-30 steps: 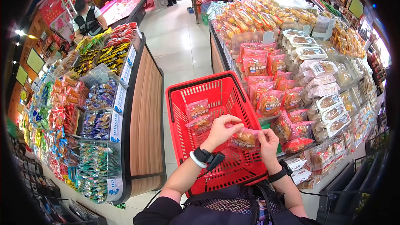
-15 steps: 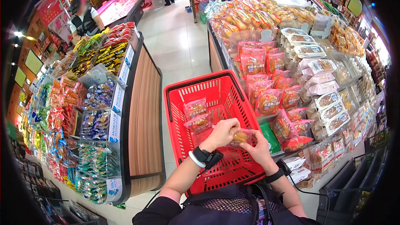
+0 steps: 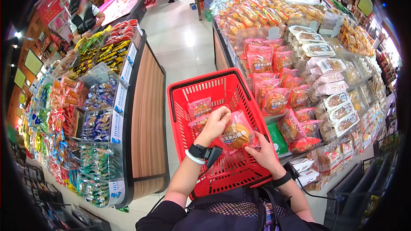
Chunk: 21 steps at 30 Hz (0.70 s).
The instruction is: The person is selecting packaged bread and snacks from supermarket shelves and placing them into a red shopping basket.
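Note:
Above a red shopping basket (image 3: 184, 145), both my hands grip a pink packet of red bean bread (image 3: 238, 131). My left hand (image 3: 218, 122) pinches its upper left side, fingers curled. At the packet's lower right, my right hand (image 3: 262, 150) holds the edge between thumb and fingers. The front of the packet, with its lettering and a round bun, faces up toward me. Inside the basket, two similar bread packets (image 3: 200, 108) lie at the left, the nearer one partly covered by my left hand.
Right of the basket, a sloped display holds more pink bread packets (image 3: 274, 101), boxed baked goods (image 3: 336, 101) and a green tray bottom (image 3: 278, 139). On the left stands a wood-sided candy counter (image 3: 147, 115). A tiled aisle (image 3: 182, 38) runs between them. A person (image 3: 83, 19) stands behind the candy counter.
The bread packet has turned from nearly edge-on to front-up between my hands. My left hand has moved up and left, and the right slightly down. The person behind the counter has shifted their arms.

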Motion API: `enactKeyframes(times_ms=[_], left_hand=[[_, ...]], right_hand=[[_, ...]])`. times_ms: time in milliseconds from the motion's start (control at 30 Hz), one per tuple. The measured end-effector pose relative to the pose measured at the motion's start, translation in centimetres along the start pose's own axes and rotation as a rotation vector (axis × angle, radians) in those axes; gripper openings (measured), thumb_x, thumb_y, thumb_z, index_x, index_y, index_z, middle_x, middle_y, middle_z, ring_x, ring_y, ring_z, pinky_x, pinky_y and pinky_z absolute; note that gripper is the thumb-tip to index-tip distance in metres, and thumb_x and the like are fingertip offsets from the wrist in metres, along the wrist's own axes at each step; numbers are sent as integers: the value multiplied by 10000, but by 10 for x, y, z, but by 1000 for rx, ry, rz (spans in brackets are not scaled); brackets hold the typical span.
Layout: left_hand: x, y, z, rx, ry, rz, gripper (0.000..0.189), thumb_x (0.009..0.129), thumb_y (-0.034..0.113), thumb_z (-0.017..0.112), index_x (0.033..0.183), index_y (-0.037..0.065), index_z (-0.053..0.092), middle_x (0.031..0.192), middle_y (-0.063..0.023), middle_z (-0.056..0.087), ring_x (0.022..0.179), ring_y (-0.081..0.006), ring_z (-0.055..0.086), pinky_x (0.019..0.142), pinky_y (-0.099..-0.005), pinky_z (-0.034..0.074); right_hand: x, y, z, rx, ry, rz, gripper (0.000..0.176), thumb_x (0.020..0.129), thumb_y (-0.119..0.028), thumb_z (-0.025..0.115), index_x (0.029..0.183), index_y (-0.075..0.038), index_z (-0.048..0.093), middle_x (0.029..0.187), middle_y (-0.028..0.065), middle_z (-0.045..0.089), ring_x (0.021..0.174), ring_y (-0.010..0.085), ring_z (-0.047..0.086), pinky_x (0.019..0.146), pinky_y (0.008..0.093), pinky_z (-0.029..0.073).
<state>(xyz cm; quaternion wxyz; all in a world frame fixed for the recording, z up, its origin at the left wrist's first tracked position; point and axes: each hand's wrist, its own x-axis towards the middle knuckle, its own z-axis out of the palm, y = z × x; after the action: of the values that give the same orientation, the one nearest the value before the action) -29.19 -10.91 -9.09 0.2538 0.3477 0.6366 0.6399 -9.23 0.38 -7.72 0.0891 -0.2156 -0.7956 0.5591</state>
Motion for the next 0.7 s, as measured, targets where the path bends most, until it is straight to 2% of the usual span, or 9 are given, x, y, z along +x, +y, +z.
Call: enactKeyframes(times_ms=[133, 200, 233, 300, 333, 400, 600, 700], left_hand=[[1, -2, -4, -113, 68, -67, 92, 927, 86, 507, 848, 44, 527, 741, 62, 471, 687, -35, 423, 612, -207, 375], [1, -3, -6, -186, 87, -97, 88, 936, 82, 502, 869, 59, 554, 742, 66, 473, 688, -28, 418, 620, -194, 355], [2, -4, -7, -185, 85, -96, 88, 936, 82, 502, 869, 59, 554, 742, 66, 473, 688, -28, 418, 620, -194, 355], [2, -4, -8, -218, 68, -101, 88, 936, 88, 506, 869, 64, 557, 738, 73, 473, 686, -21, 418, 622, -190, 351], [2, -4, -7, -218, 67, -104, 88, 936, 88, 506, 869, 64, 557, 738, 73, 473, 686, -21, 418, 622, -190, 351], [2, -3, -7, -225, 72, -129, 93, 935, 88, 510, 860, 65, 561, 737, 78, 474, 681, -20, 419, 621, -188, 349], [3, -1, -16, -231, 121, -122, 107, 934, 86, 510, 845, 71, 566, 730, 82, 475, 677, -18, 412, 608, -187, 339], [4, -6, -18, -182, 150, -109, 102, 932, 96, 516, 844, 79, 563, 731, 85, 477, 678, -19, 405, 615, -184, 341]], right_hand=[[1, 21, 7, 230, 122, -14, 409, 871, -171, 635, 1170, 37, 447, 1008, 161, 617, 886, 203, 637, 756, 305, 523], [2, 22, 7, 463, 174, 21, 251, 905, -143, 583, 1069, 17, 481, 924, 115, 614, 781, 157, 632, 672, 271, 523], [2, 21, 5, 464, 176, 21, 251, 905, -143, 583, 1069, 17, 481, 924, 115, 614, 781, 157, 632, 672, 271, 523], [3, 19, 1, 409, 198, 33, 140, 912, -118, 569, 945, 6, 512, 815, 82, 619, 674, 114, 613, 601, 241, 505], [2, 17, 0, 409, 199, 35, 140, 912, -118, 569, 945, 6, 512, 815, 82, 619, 674, 114, 613, 601, 241, 505], [0, 13, -2, 286, 232, -2, 141, 906, -115, 580, 844, 1, 530, 702, 44, 604, 626, 88, 595, 571, 222, 487], [-1, 15, -4, 282, 209, -62, 134, 890, -73, 587, 784, -8, 536, 657, 18, 591, 590, 60, 557, 542, 206, 455], [0, 13, -2, 236, 222, -9, 110, 879, -47, 584, 786, -7, 542, 663, 18, 592, 585, 55, 543, 542, 202, 448]])
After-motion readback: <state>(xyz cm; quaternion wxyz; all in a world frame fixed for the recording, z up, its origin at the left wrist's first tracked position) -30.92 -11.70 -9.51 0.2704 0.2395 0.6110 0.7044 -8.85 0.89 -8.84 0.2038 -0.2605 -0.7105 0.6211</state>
